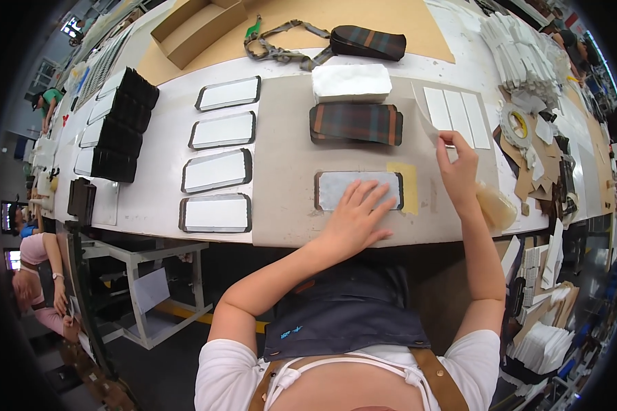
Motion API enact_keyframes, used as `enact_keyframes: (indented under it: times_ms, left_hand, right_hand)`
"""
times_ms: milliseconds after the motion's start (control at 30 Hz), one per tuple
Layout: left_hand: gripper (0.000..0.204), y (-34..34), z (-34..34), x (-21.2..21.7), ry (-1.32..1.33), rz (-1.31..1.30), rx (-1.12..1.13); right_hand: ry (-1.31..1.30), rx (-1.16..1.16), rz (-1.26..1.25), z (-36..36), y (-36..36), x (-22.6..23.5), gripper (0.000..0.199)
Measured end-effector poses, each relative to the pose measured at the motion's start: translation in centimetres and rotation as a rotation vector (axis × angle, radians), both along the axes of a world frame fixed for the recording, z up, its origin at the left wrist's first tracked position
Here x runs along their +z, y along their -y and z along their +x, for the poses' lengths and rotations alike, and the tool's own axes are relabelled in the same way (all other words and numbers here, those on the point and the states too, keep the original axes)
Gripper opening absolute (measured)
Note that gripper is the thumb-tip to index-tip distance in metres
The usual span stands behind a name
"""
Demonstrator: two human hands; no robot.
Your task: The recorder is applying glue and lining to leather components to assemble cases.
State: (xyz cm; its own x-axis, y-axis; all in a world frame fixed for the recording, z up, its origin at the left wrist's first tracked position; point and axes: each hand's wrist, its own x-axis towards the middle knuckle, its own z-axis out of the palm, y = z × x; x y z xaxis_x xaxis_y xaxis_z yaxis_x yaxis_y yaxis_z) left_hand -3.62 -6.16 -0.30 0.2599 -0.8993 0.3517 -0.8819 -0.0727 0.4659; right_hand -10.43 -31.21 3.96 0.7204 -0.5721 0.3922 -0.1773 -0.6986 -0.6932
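My left hand (358, 218) lies flat, fingers spread, on a grey rectangular panel with a dark edge (343, 186) that sits on a grey cardboard mat (288, 151). My right hand (458, 166) is raised to the right of it and pinches the lower end of a thin white paper strip (426, 125). Beyond the panel lies a stack of plaid fabric pieces (356, 123), and behind that a white foam block (351, 82). A yellow patch (408, 185) shows on the mat beside the panel's right end.
Several white panels with dark borders (217, 171) lie in a column at left, with black-edged stacks (120, 130) further left. White strips (456, 116), a tape roll (517, 123) and paper scraps lie at right. A plaid pouch (367, 41) and a cardboard box (195, 27) sit at the back. Other people are at the far left.
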Motion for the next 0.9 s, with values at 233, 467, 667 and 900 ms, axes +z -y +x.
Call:
enact_keyframes:
  times_ms: [233, 467, 667, 900]
  left_hand:
    - [0.059, -2.0, 2.2, 0.1, -0.756, -0.013, -0.147]
    - [0.036, -4.0, 5.1, 2.6, -1.270, -0.436, 0.235]
    - [0.018, -3.8, 5.2, 2.7, -0.942, -0.409, 0.365]
    - [0.021, -3.6, 5.0, 3.3, -1.054, -0.359, 0.323]
  right_hand:
    - [0.397, 0.042, 0.606, -3.8, -3.7, 1.0, 0.012]
    - [0.139, 0.367, 0.873, -4.5, -6.4, 0.9, 0.016]
    - [0.126, 0.210, -0.286, -1.5, -9.0, 2.8, 0.065]
    - [-0.040, 0.332, -0.551, -1.1, -8.8, 2.0, 0.078]
